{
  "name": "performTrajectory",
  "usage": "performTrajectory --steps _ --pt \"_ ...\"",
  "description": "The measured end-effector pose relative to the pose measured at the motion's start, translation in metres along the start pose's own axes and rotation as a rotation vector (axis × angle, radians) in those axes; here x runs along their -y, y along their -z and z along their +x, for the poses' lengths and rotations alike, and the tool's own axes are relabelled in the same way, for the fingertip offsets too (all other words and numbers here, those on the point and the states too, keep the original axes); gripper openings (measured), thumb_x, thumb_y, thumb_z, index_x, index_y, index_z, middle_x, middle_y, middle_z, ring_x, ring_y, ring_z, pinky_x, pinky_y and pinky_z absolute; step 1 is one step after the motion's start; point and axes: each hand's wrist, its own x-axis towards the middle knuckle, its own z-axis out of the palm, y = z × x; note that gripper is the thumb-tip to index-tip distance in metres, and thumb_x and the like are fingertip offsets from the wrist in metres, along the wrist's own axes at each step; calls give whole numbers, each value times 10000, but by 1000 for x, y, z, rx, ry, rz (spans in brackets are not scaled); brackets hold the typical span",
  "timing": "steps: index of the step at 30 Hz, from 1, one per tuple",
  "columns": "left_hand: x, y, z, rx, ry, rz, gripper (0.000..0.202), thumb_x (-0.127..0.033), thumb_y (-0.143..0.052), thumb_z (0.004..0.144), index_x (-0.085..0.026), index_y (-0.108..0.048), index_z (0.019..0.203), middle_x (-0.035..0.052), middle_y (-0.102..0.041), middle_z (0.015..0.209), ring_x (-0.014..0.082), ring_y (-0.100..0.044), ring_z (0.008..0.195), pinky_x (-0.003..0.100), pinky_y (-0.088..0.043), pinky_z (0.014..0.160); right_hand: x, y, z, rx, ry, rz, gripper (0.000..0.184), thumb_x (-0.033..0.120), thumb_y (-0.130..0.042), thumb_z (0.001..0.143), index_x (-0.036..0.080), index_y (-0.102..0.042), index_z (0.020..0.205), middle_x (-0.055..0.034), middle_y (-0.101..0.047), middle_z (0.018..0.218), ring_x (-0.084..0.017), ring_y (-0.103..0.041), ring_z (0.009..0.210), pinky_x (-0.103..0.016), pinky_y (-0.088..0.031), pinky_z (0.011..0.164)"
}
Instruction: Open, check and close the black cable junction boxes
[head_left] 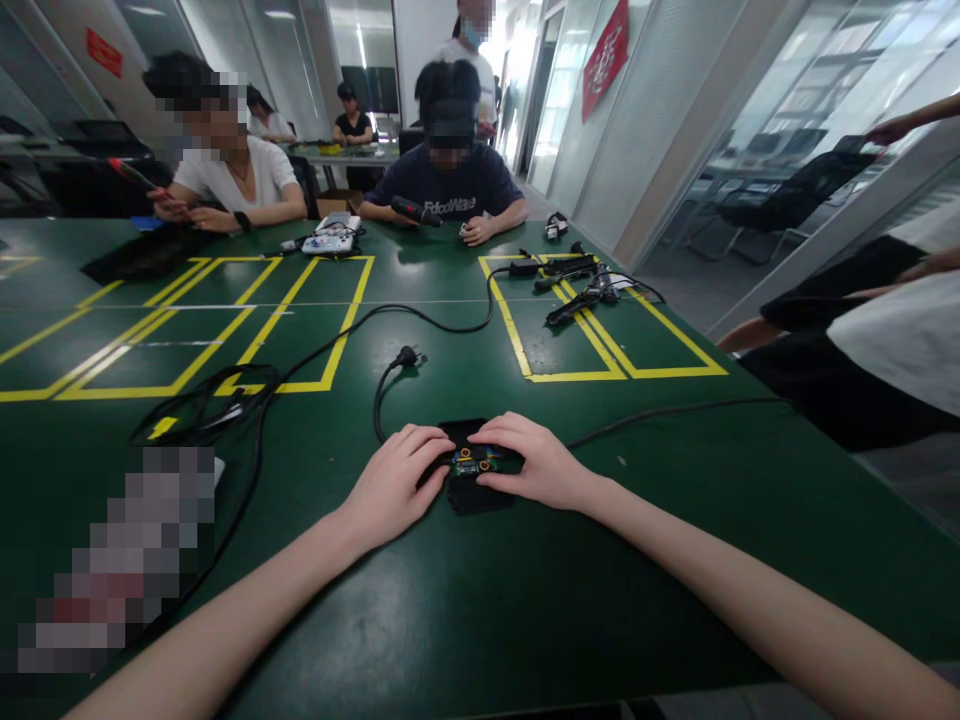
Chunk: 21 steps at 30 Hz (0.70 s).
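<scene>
A small black device [471,464] with an exposed green circuit board lies on the green table [465,600] in front of me. My left hand [397,480] grips its left side with curled fingers. My right hand [536,465] presses on its right side, fingers curved over the top. A black cord with a plug [409,357] runs from the device's left side toward the table's middle.
A bundle of black cables [217,405] lies at the left. Yellow tape outlines [585,340] mark the table; cables and tools [577,285] sit in the right one. Two people sit across the table with tools; another person's leg and arm are at right.
</scene>
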Motion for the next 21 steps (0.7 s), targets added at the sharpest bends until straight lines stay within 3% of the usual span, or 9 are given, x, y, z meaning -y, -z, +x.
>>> performTrajectory --steps 3,5,7,12,21 --pt "2 0 0 4 -2 11 233 -205 -518 1025 -221 -662 1207 95 -696 1191 250 -642 1094 429 -572 937 3 2 0 -13 -20 -8 395 339 -775 878 235 -669 1244 -118 -680 1223 -269 -677 1102 -425 -578 938" --pt "2 -1 0 11 -4 19 229 -217 -504 1042 -214 -654 1214 100 -693 1209 252 -639 1105 432 -567 942 5 8 0 -22 -47 -5 335 344 -738 894 217 -649 1191 -123 -648 1228 -243 -677 1027 -379 -582 861" --pt "3 -1 0 16 -5 29 239 -230 -487 1054 -212 -646 1232 105 -687 1238 256 -638 1129 438 -563 950 4 17 -1 -17 -58 -28 237 309 -710 886 212 -625 1085 -108 -646 1140 -223 -651 928 -352 -559 781" --pt "6 -1 0 37 -1 48 276 -237 -465 1063 -225 -641 1276 111 -688 1277 260 -643 1174 442 -559 944 -7 35 -5 83 18 -111 90 232 -675 874 219 -587 889 -68 -641 906 -242 -573 879 -371 -493 758" --pt "10 -5 -4 -6 4 71 348 -190 -442 1047 -239 -615 1344 136 -585 1467 282 -616 1278 490 -548 1041 -13 24 -6 76 -12 -143 109 231 -541 1009 217 -574 907 -81 -657 930 -235 -576 879 -375 -497 760"
